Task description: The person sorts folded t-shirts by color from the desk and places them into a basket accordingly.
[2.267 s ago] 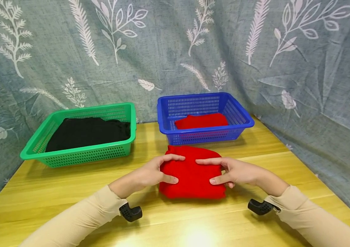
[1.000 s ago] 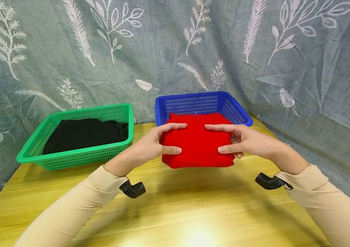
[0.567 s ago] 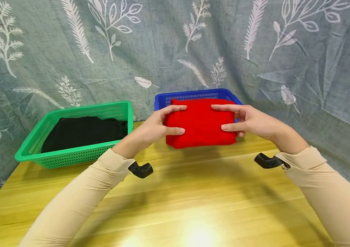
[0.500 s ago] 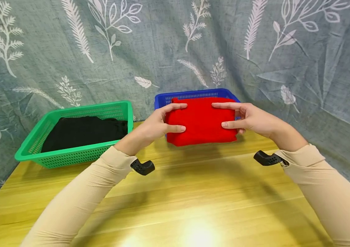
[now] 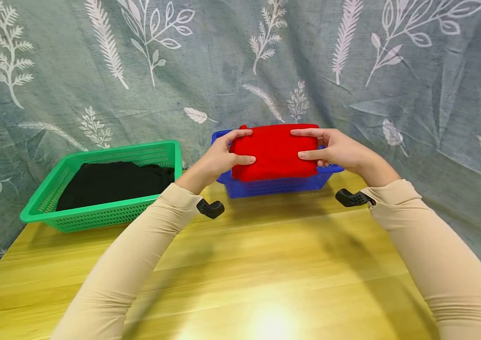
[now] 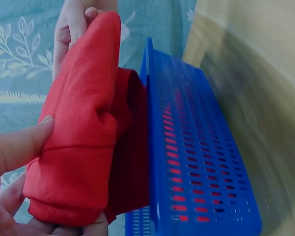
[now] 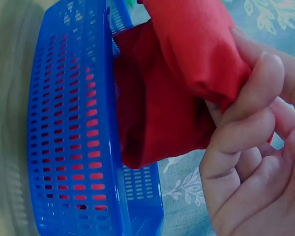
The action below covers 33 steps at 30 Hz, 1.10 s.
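Both hands hold a folded red garment (image 5: 276,151) over the blue basket (image 5: 274,187). My left hand (image 5: 216,160) grips its left end, thumb on the near face. The right hand (image 5: 344,150) grips the opposite end in the same way. In the left wrist view a seam and a band show on the red garment (image 6: 78,118), and a lower fold hangs inside the rim of the blue basket (image 6: 196,157). Through the slots of the blue basket (image 7: 73,128), more red cloth shows in the right wrist view. The basket's inside is hidden in the head view.
A green basket (image 5: 108,213) with folded black cloth (image 5: 114,184) in it stands left on the wooden table (image 5: 232,264). Behind both baskets hangs a grey-blue curtain (image 5: 215,61) with white leaf prints. Black wrist devices (image 5: 210,208) sit at the sleeve cuffs.
Both hands have lifted the folded red garment off the table and carried it forward over the blue basket. The red cloth inside that basket has gone out of sight in the head view.
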Each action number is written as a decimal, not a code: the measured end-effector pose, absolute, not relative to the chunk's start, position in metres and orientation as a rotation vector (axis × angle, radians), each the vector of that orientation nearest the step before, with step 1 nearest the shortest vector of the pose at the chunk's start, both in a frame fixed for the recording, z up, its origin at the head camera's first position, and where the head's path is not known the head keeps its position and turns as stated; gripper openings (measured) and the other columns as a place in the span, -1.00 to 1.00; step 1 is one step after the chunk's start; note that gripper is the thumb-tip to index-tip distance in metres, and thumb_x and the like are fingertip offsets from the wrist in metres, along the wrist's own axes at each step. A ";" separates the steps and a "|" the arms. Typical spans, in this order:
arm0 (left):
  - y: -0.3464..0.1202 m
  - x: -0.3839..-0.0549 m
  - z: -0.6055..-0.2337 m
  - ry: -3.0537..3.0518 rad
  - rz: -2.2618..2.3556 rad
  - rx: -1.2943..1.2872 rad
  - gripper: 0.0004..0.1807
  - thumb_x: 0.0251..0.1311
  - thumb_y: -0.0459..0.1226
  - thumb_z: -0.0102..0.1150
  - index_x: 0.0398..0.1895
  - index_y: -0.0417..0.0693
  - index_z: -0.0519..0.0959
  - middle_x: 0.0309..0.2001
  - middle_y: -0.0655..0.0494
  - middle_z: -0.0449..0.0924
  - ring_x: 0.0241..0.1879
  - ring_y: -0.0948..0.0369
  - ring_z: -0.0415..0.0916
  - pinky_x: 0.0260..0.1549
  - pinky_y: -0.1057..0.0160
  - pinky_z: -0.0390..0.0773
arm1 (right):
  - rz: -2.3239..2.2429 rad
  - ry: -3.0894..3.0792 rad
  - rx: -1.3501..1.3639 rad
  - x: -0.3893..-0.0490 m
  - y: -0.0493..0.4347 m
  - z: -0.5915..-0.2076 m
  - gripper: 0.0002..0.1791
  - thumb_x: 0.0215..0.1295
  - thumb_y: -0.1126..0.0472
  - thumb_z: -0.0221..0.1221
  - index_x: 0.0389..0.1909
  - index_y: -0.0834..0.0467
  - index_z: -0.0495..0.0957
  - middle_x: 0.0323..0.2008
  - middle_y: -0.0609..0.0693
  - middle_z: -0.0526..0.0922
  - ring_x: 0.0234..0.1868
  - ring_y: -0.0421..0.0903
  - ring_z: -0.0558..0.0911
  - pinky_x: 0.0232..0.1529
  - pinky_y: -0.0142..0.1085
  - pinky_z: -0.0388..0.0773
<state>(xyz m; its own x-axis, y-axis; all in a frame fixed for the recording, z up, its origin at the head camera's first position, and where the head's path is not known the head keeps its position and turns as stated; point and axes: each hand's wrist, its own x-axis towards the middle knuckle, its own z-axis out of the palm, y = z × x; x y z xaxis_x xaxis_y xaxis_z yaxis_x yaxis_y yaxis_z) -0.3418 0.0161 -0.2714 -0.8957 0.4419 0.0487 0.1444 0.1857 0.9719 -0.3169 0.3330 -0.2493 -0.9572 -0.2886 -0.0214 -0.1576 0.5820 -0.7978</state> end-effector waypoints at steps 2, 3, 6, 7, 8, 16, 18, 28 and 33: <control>0.021 -0.348 -0.273 2.227 1.783 0.548 -0.19 0.32 -0.40 0.44 0.58 0.27 0.41 0.40 0.04 0.53 0.21 0.04 0.65 0.03 0.15 0.74 | -1.298 2.679 -0.359 -0.321 0.335 -0.249 -0.25 0.44 0.01 0.41 0.60 -0.30 0.38 -0.29 0.01 0.45 -0.46 -0.07 0.50 -0.34 -0.26 0.58; 0.023 -0.351 -0.274 2.233 1.789 0.539 -0.19 0.32 -0.41 0.44 0.58 0.26 0.41 0.40 0.03 0.53 0.22 0.04 0.64 0.03 0.14 0.74 | -1.303 2.679 -0.348 -0.323 0.336 -0.249 -0.25 0.45 0.02 0.41 0.59 -0.30 0.38 -0.32 0.00 0.45 -0.45 -0.07 0.51 -0.33 -0.26 0.59; 0.028 -0.358 -0.276 2.276 1.784 0.521 -0.20 0.33 -0.40 0.44 0.59 0.22 0.40 0.43 0.04 0.51 0.24 0.05 0.62 0.10 0.13 0.71 | -1.340 2.658 -0.349 -0.331 0.337 -0.251 -0.25 0.48 0.04 0.38 0.62 -0.24 0.36 -0.47 -0.06 0.46 -0.45 -0.09 0.51 -0.35 -0.28 0.57; 0.029 -0.360 -0.277 2.294 1.775 0.514 -0.20 0.33 -0.39 0.43 0.59 0.21 0.40 0.44 0.04 0.50 0.25 0.04 0.61 0.12 0.11 0.70 | -1.357 2.647 -0.348 -0.333 0.338 -0.252 -0.25 0.49 0.05 0.38 0.62 -0.22 0.35 -0.51 -0.09 0.46 -0.46 -0.10 0.51 -0.35 -0.29 0.56; 0.030 -0.362 -0.277 2.306 1.767 0.511 -0.20 0.34 -0.39 0.43 0.60 0.21 0.39 0.45 0.03 0.49 0.25 0.04 0.60 0.15 0.10 0.70 | -1.369 2.636 -0.345 -0.335 0.338 -0.254 -0.25 0.49 0.07 0.37 0.63 -0.20 0.35 -0.56 -0.11 0.46 -0.46 -0.11 0.52 -0.36 -0.30 0.55; 0.040 -0.369 -0.281 2.433 1.703 0.487 -0.23 0.35 -0.34 0.42 0.59 0.18 0.39 0.45 -0.01 0.48 0.23 0.02 0.58 0.18 0.06 0.69 | -1.378 2.648 -0.291 -0.354 0.342 -0.261 -0.26 0.53 0.09 0.33 0.65 -0.17 0.33 -0.58 -0.14 0.48 -0.46 -0.12 0.56 -0.43 -0.36 0.45; 0.042 -0.370 -0.284 2.480 1.672 0.472 -0.24 0.34 -0.34 0.43 0.58 0.17 0.40 0.44 -0.01 0.48 0.23 0.01 0.57 0.18 0.07 0.69 | -1.369 2.652 -0.291 -0.358 0.341 -0.263 -0.27 0.53 0.10 0.33 0.65 -0.14 0.33 -0.58 -0.14 0.48 -0.46 -0.13 0.57 -0.44 -0.38 0.44; 0.044 -0.375 -0.296 2.779 1.360 0.441 -0.25 0.37 -0.27 0.43 0.59 0.11 0.38 0.54 -0.02 0.42 0.41 -0.05 0.46 0.32 0.02 0.62 | -1.324 2.707 -0.258 -0.367 0.336 -0.269 -0.29 0.56 0.11 0.29 0.65 -0.09 0.32 -0.16 0.02 0.61 -0.35 -0.18 0.66 -0.36 -0.31 0.48; 0.039 -0.372 -0.299 2.941 1.123 0.442 -0.31 0.46 -0.23 0.34 0.61 0.01 0.36 0.57 -0.06 0.42 0.43 -0.12 0.44 0.38 -0.05 0.56 | -1.367 2.725 -0.247 -0.370 0.336 -0.270 -0.32 0.63 0.13 0.19 0.67 0.05 0.25 0.41 0.27 0.40 -0.17 -0.30 0.78 -0.28 -0.32 0.53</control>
